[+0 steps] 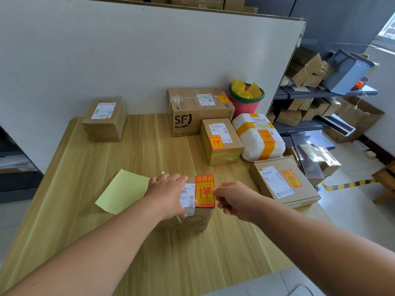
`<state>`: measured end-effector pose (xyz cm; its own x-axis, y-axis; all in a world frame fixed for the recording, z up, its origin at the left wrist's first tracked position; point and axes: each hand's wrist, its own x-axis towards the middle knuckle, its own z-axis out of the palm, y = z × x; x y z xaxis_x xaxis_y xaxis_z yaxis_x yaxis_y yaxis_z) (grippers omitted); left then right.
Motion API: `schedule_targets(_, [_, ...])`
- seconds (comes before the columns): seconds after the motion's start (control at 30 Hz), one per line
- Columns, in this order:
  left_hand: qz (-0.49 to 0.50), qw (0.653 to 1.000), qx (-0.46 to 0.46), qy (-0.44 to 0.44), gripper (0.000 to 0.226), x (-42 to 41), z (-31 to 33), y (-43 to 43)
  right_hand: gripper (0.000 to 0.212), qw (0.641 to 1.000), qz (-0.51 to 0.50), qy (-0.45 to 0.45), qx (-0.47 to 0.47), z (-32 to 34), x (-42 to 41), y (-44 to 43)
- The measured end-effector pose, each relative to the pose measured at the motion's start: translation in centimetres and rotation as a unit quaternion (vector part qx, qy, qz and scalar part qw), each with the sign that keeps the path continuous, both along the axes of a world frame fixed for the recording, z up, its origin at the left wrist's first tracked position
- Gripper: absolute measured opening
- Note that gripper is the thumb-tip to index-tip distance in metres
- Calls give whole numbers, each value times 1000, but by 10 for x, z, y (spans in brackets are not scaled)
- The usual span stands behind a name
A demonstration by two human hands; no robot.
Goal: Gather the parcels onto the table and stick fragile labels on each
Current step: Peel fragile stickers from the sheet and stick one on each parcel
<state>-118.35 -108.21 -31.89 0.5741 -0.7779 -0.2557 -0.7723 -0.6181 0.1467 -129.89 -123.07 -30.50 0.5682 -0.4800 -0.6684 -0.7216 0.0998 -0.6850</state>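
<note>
A small cardboard parcel [192, 221] sits near the middle front of the wooden table [85, 189]. My left hand [168, 193] lies over its top with fingers curled round the near edge. A red and yellow fragile label [204, 191] lies on the parcel's top right. My right hand [232, 198] pinches that label's right edge. A yellow backing sheet [124, 190] lies to the left, partly under my left hand. Labelled parcels stand at right: an SF box [196, 112], a small box [221, 142], a white bag [259, 137], a flat box [282, 182]. A brown box [104, 120] at back left shows no red label.
A red bucket with a green rim [245, 99] holding yellow backing sheets stands at the back beside the white partition wall [128, 60]. Shelves [316, 103] with cartons stand to the right of the table. Bare tabletop lies at front left.
</note>
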Motion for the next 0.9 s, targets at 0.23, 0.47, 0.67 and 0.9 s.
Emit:
schedule_targets(0.23, [-3, 1000, -7, -6, 105, -2, 0, 2, 10, 1000, 9, 10, -25, -2, 1, 1])
schedule_targets(0.47, [-1, 1000, -7, -2, 105, -3, 0, 3, 9, 999, 2, 7, -34, 2, 3, 8])
schedule_targets(0.67, [2, 1000, -7, 5, 104, -4, 2, 4, 8, 998, -2, 9, -60, 1, 3, 9])
schedule_targets(0.9, [5, 999, 17, 36, 111, -4, 5, 5, 25, 969, 30, 24, -244, -7, -2, 8])
